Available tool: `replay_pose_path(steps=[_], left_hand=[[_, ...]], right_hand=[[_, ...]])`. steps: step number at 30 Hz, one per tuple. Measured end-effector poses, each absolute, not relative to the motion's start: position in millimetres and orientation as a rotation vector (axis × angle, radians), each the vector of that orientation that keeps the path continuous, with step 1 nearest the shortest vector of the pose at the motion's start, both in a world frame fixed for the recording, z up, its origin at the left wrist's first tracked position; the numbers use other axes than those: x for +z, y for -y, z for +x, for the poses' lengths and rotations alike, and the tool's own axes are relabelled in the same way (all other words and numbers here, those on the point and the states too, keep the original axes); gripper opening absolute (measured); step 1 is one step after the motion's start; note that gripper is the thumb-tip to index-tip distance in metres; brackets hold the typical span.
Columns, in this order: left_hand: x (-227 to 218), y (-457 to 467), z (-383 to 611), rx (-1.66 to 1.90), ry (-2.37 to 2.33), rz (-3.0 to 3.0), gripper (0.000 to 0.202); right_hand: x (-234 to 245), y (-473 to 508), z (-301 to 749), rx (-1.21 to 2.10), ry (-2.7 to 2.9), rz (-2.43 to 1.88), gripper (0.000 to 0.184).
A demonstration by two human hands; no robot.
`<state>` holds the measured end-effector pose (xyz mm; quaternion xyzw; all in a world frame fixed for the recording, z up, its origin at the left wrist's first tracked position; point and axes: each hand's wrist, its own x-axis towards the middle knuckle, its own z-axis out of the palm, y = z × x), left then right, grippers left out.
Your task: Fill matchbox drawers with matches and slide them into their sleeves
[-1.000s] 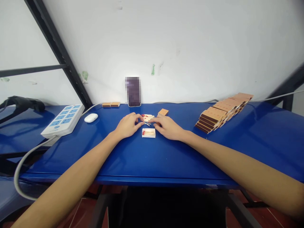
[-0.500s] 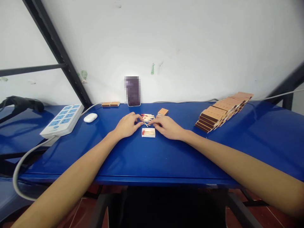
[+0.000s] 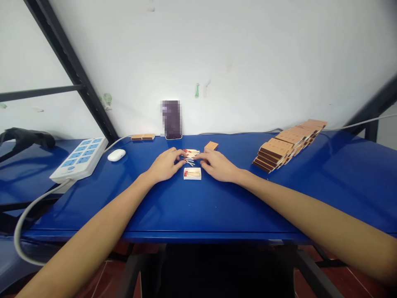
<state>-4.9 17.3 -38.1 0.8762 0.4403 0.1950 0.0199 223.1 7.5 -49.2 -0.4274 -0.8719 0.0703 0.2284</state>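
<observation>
A small pile of red-tipped matches (image 3: 190,153) lies on the blue table (image 3: 198,207). My left hand (image 3: 165,164) rests left of the pile, fingers curled, with the fingertips pinching at the loose matches. From the right, my right hand (image 3: 217,165) meets it, fingers bent and fingertips on the same pile. Just in front of the two hands, between them, an open white matchbox tray (image 3: 192,174) holds some matches. A brown matchbox sleeve (image 3: 211,145) lies behind my right hand.
A long stack of brown matchboxes (image 3: 287,145) fans out at the right. Against the back wall stand a phone (image 3: 171,119) and two matchboxes (image 3: 142,137). At the left lie a white case (image 3: 116,155) and a power strip (image 3: 79,158) with its cable.
Both hands stay at the match pile with only small finger movement. The whole view has shifted a little to the left.
</observation>
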Motion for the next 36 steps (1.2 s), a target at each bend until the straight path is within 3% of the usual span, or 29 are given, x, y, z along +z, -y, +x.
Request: replay_pose_path(steps=[36], left_hand=[[-33.7, -12.0, -3.4, 0.647, -1.202, 2.690, 0.019]], right_hand=[[-47.5, -4.8, 223.8, 0.214, 2.432, -1.102, 0.035]])
